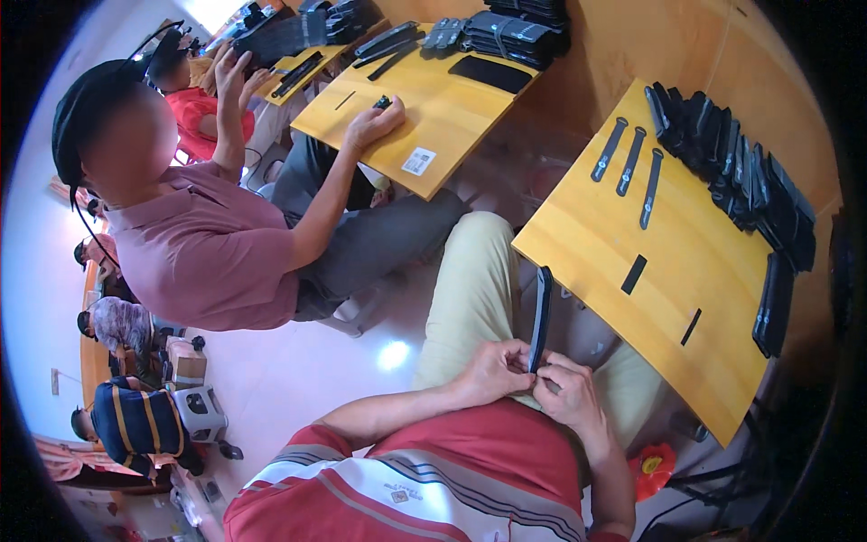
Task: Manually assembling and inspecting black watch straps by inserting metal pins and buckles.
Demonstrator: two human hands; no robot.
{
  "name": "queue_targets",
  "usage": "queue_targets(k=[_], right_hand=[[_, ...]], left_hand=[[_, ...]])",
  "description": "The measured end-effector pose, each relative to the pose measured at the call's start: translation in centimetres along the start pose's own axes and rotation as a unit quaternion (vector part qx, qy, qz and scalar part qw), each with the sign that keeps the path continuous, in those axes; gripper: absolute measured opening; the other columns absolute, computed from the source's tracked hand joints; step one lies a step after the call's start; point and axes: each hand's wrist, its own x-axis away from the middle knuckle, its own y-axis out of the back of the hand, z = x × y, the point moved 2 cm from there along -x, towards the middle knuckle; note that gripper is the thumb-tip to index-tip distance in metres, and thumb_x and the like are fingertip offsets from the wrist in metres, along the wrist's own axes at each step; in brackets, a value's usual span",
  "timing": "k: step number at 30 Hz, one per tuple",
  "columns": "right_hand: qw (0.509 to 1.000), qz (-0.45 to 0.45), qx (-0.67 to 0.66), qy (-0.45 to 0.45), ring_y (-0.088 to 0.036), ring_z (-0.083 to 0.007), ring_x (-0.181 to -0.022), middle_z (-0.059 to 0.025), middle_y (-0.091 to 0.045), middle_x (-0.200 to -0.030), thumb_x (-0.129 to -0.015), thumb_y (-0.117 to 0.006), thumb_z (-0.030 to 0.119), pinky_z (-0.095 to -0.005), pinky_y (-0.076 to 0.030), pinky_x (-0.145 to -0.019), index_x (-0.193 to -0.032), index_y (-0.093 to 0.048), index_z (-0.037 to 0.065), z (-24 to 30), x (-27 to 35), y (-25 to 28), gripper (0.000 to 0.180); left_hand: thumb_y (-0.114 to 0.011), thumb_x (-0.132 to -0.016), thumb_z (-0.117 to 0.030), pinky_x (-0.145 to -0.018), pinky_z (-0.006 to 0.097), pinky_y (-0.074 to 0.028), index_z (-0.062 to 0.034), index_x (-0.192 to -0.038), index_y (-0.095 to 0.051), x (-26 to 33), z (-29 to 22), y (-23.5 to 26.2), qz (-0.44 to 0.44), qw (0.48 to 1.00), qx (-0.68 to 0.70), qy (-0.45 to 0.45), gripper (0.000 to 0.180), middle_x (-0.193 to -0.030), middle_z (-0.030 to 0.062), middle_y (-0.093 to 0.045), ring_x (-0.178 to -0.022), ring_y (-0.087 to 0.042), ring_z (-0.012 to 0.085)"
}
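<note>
Close to my lap, a long black strap (541, 314) stands up on end between my hands. Its lower end is pinched by the fingers of my left hand (492, 372). My right hand (569, 395) is closed at that same end, fingertips bunched together, and the exact spot they grip is partly hidden. On the wooden table (578, 239) to the right, several similar dark straps lie apart, one of them a grey-black strap (650, 188) with a rounded head. A short black strip (634, 275) and a thinner black strip (691, 327) rest nearer to me.
Stacked bundles of black straps (722, 149) line the table's far right edge. To the left, a co-worker in a mauve shirt (203, 248) sits at another wooden table (452, 113) carrying strap piles. A red flower-shaped object (652, 471) is below my table.
</note>
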Motion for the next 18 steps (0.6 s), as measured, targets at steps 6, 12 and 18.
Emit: queue_targets(k=[6, 12, 18], right_hand=[[0.999, -0.031, -0.031, -0.027, -0.07, -0.0355, -0.085, -0.0206, -0.069, -0.099, -0.074, -0.068, 0.001, -0.0405, -0.057, -0.073, -0.082, -0.067, -0.002, -0.6, 0.4, -1.0, 0.009], [0.999, -0.035, -0.03, -0.025, -0.069, -0.0363, -0.091, -0.021, -0.069, -0.1, -0.073, -0.069, 0.0, -0.0411, -0.057, -0.077, -0.082, -0.067, -0.003, -0.4, 0.6, -1.0, 0.01], [0.993, -0.041, -0.101, -0.056, -0.069, -0.0369, -0.09, -0.0204, -0.069, -0.1, -0.076, -0.068, 0.001, -0.0417, -0.057, -0.076, -0.089, -0.068, -0.002, -0.9, 0.8, -1.1, 0.013]], left_hand=[[-0.073, -0.079, 0.002, -0.076, 0.026, -0.054, 0.0025, -0.101, -0.066, 0.0, -0.1, 0.2, -0.006, 0.999, -0.035, 0.004, 0.023, -0.089, 0.005, -0.071, -0.083, -0.063, 0.0075], [-0.071, -0.082, 0.004, -0.076, 0.025, -0.053, 0.0029, -0.109, -0.064, 0.1, 0.2, 0.3, 0.012, 0.999, -0.032, 0.012, 0.027, -0.092, 0.0029, -0.067, -0.086, -0.062, 0.0086], [-0.072, -0.079, 0.001, -0.074, 0.024, -0.052, 0.0027, -0.099, -0.065, -0.1, 0.7, 0.1, -0.009, 1.0, 0.003, -0.003, 0.021, -0.086, 0.0029, -0.069, -0.081, -0.06, 0.0063]])
